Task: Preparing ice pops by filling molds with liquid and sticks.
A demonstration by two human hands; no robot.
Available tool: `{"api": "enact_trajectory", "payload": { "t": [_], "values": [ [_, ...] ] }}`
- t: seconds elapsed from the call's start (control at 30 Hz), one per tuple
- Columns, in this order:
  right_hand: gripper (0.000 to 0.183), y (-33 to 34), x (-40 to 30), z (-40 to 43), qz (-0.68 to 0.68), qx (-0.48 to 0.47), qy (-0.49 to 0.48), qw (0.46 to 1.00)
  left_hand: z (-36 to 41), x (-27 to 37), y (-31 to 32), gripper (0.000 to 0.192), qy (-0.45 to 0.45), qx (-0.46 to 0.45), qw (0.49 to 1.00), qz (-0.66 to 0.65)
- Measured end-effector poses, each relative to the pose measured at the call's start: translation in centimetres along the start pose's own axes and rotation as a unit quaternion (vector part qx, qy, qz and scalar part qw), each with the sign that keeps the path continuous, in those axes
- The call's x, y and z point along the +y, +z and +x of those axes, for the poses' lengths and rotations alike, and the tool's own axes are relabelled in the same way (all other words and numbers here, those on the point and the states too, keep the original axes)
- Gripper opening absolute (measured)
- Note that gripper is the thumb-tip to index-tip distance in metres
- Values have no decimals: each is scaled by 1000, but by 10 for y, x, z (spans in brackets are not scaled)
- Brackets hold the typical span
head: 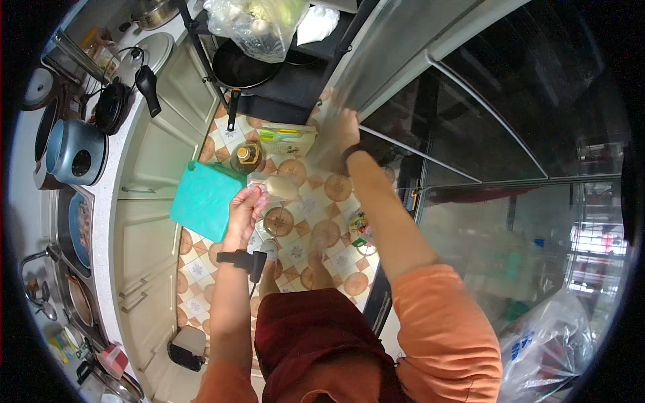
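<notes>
My left hand (244,214) pinches the gathered neck of a clear plastic bag (258,182). Inside it is a pale, smooth, oblong piece of food (283,187), which I cannot identify. The bag hangs above the tiled floor, beside a turquoise box (207,201). My right hand (347,127) reaches forward and grips the edge of a grey door panel (370,60), blurred by motion, on what looks like a refrigerator (484,116). My right fingertips are partly hidden behind the edge.
An oil bottle (247,156) and a pale green carton (288,140) stand on the floor ahead. A dark rack (277,103) holds a frying pan (237,65) and a bag of vegetables (257,25). A counter (121,146) with a blue pot (75,151) runs along the left.
</notes>
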State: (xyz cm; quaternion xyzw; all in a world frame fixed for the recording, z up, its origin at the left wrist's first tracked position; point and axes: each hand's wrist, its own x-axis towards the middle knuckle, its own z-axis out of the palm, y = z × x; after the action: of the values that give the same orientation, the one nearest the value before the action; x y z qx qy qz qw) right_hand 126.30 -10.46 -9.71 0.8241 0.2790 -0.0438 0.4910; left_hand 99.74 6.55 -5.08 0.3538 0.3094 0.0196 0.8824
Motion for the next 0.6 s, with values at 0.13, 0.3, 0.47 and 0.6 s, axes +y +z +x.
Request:
{"api": "enact_trajectory", "payload": {
  "t": [0.13,0.3,0.47,0.6],
  "values": [
    [31,-15,6,-13,-4,-20,-52,998,-14,6,-32,5,9,4,1000,-13],
    [24,20,-14,-64,88,46,-16,995,-14,10,-32,4,-1,-4,999,-37],
    [19,21,-35,-203,205,191,-66,958,-7,18,-36,8,-62,-72,995,-27],
    [45,20,-52,-301,441,62,-6,895,-3,12,-6,24,-122,-109,986,5]
  ]
}}
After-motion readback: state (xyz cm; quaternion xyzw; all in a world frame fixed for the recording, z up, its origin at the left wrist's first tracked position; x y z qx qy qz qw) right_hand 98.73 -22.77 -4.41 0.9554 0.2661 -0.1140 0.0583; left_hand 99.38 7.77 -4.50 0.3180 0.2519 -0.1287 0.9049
